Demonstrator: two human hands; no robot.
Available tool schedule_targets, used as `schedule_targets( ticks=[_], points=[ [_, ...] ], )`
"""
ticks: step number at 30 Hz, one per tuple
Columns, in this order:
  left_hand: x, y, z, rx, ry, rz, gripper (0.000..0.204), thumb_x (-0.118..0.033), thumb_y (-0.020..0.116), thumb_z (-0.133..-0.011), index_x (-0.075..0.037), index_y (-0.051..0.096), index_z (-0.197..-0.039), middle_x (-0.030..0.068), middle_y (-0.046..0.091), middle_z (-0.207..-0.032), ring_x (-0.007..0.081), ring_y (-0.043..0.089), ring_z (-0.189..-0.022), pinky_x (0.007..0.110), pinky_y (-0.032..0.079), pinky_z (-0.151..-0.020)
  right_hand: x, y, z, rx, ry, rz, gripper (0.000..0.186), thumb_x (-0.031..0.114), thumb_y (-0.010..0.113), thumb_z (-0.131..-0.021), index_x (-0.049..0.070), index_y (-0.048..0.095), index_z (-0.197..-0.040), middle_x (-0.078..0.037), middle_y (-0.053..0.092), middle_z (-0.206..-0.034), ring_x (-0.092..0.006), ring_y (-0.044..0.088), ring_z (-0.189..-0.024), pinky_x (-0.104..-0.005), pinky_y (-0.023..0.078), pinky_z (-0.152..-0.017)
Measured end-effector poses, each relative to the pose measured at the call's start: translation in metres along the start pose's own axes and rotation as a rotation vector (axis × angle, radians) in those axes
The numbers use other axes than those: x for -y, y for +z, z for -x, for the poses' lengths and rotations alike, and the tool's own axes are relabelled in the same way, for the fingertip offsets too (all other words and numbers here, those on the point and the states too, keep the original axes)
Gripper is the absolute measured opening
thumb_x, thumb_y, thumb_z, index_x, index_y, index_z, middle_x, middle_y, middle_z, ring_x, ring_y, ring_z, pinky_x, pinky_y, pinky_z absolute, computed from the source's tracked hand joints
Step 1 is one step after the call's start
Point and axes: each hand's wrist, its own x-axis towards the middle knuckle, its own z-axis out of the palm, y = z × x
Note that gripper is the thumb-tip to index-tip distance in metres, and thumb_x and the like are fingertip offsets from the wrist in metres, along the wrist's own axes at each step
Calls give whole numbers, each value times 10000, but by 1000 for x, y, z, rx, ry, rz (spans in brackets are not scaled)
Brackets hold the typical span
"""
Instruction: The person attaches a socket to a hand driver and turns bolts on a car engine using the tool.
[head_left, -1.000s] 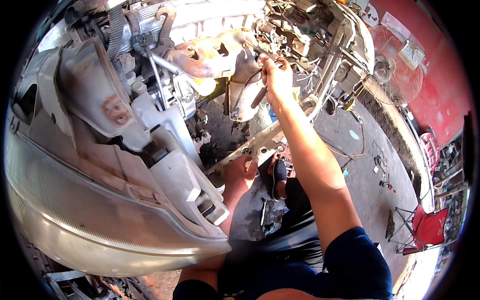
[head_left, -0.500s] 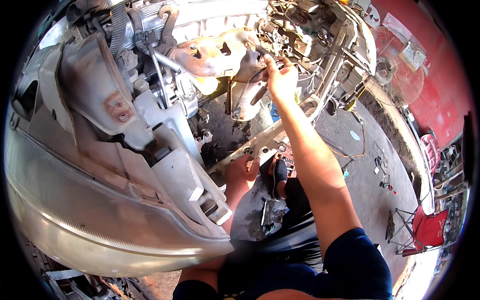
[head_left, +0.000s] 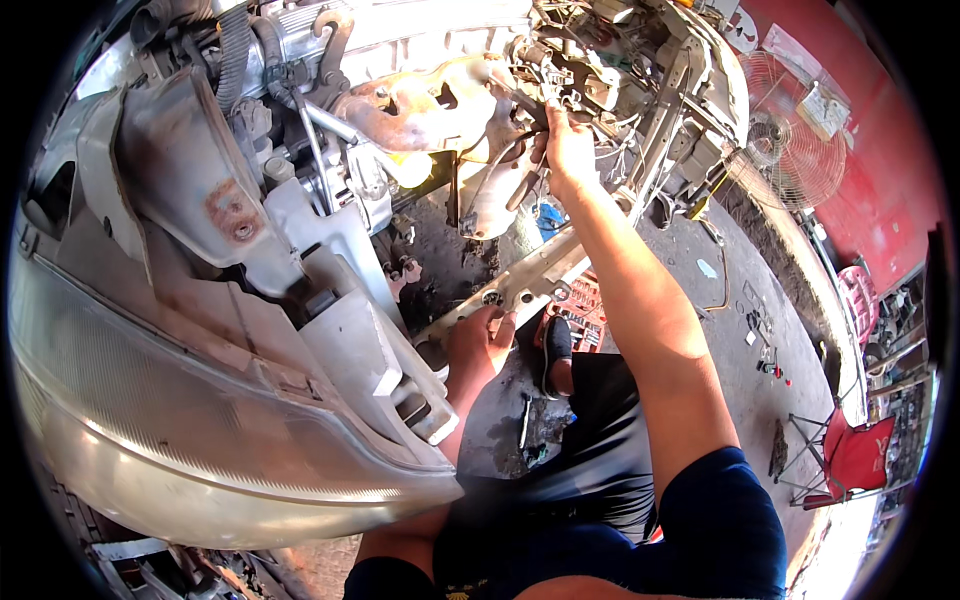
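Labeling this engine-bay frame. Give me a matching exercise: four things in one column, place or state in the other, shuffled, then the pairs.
Things:
1. right hand
2. left hand
3. headlight
4. folding chair

Places or states:
A. red, on the ground at far right
B. resting on the metal crossbeam
C. raised into the wiring beside the rusty heat shield
D. clear lens, lower left

Pairs: 1-C, 2-B, 3-D, 4-A

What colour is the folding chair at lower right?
Red, the folding chair on the ground; head view.
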Motion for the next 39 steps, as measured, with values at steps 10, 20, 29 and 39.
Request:
schedule_targets(
  ticks=[10, 20, 29, 39],
  points=[
    [-3, 3, 0, -8, 16, 33, 310, -355, 715, -992, -47, 751, -982, 155, 742, -776, 310, 743, -731, 399, 551, -682, -2, -4, -4, -4, 26, 49, 294, 274, 766, -1011, 31, 621, -1095, 2, 607, -781, -84, 510, -602, -257, 392, -535],
    [0, 4, -3, 12, 3, 43, 291, -329, 724, -987, -39, 750, -971, 134, 727, -760, 238, 718, -695, 365, 535, -668, 5, -1, -1, 80, -174, 72, 263, 276, 694, -1055, 17, 665, -1019, 5, 582, -676, -88, 499, -533, -260, 405, -504],
    [36, 17, -12, -98, -93, 362, 289, -153, 632, -955, 0, 668, -1198, 157, 702, -1025, 232, 678, -925, 345, 535, -821, -3, -10, 18, -42, -341, -229, 161, 130, 765, -997, 35, 667, -1082, 6, 607, -717, -93, 519, -584, -246, 426, -552],
    [14, 7, 4, -114, -206, 751, 290, -218, 565, -1140, -4, 663, -1310, 33, 700, -854, 13, 426, -555, 201, 350, -504, -80, -153, 167, 225, 62, -521, 330, 225, 758, -1010, 8, 676, -1245, 53, 514, -737, -51, 415, -590, -226, 319, -524]
  ],
)
